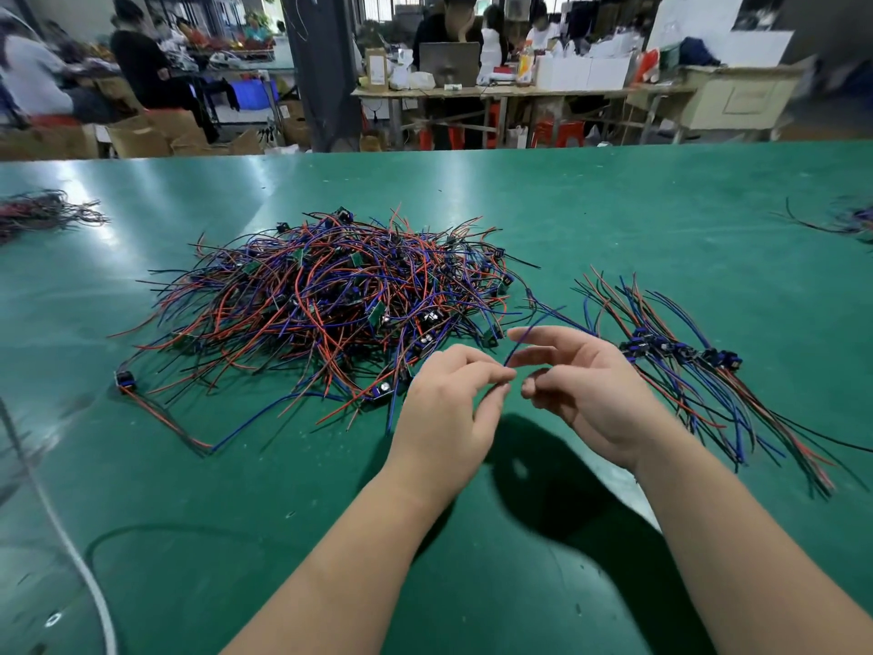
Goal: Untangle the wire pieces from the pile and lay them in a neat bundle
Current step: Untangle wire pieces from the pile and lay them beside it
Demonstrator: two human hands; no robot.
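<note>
Near the middle of the green table (614,205), your left hand (449,408) pinches a blue wire (534,326) at its near end between the fingertips. That wire slants away to the far right, and its far end is lost among strands at the right edge of the tangled pile (330,300). Your right hand (581,385) sits just beside it, fingers loose and spread. Further right lies the sorted bundle (685,356), running far-left to near-right, its near tips blurred.

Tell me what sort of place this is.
Probably a small electronics assembly workshop: a big tangled pile of wire pieces on a green work table, cardboard boxes on the floor, other people seated at benches behind.
</note>
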